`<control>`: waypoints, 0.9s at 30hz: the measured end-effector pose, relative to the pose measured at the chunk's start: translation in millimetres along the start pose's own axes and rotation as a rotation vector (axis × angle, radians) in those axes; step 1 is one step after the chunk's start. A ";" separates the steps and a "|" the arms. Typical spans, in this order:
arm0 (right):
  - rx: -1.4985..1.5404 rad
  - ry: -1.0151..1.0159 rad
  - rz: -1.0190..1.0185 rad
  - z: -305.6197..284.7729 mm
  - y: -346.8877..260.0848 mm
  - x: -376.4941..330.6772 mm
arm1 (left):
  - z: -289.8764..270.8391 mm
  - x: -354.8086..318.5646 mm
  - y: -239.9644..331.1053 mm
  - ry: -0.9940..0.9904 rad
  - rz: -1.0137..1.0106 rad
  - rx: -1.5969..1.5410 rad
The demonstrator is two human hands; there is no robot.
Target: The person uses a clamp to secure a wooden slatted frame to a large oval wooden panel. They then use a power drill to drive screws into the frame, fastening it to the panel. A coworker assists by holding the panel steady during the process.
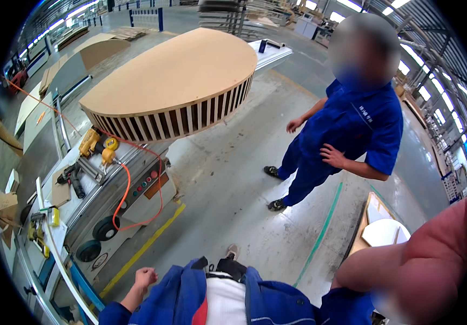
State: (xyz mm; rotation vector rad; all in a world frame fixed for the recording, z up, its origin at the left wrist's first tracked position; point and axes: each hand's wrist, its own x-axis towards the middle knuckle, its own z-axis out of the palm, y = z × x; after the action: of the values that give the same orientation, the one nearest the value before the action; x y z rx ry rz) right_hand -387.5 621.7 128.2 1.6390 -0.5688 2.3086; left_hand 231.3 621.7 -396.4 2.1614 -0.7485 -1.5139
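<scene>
My left hand [146, 277] hangs low at my left side, fingers curled in, with nothing seen in it. It is apart from the machine table beside it. My right arm [371, 265] is raised and bent, and bare skin [450, 244] fills the right side close to the lens. The fingers of that hand do not show. Left of centre, a large curved wooden frame [174, 70] with a flat top panel and upright slats rests on the machine table. On the table lie a yellow nail gun [90, 143] with an orange hose [128, 184] and a dark cordless drill [73, 179].
A co-worker [347, 119] in blue workwear stands ahead on the right, facing me. A sliding-table machine [152, 181] with buttons runs along my left. White panels [385, 232] lie at the lower right. Yellow [141, 252] and green [323, 233] lines mark the grey floor.
</scene>
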 end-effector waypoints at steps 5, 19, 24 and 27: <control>0.099 -0.011 0.006 -11.2 57.7 12.8 | 27.7 -38.1 74.3 -0.057 0.078 0.084; -0.018 -0.519 0.004 160.1 243.2 -36.4 | 65.7 -11.0 192.2 -0.094 0.127 -0.019; -0.125 -0.687 0.762 250.0 296.6 -191.6 | 52.5 31.5 324.6 0.002 0.573 0.060; -0.120 -0.773 1.098 270.2 316.9 -257.5 | 41.2 38.2 427.3 0.130 1.025 0.126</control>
State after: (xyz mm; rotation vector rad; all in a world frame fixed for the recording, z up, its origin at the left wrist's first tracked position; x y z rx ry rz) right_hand -206.9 221.9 -89.2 2.5243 -2.1600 1.9285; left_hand 117.9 264.4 -183.8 1.4740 -1.5904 -0.7774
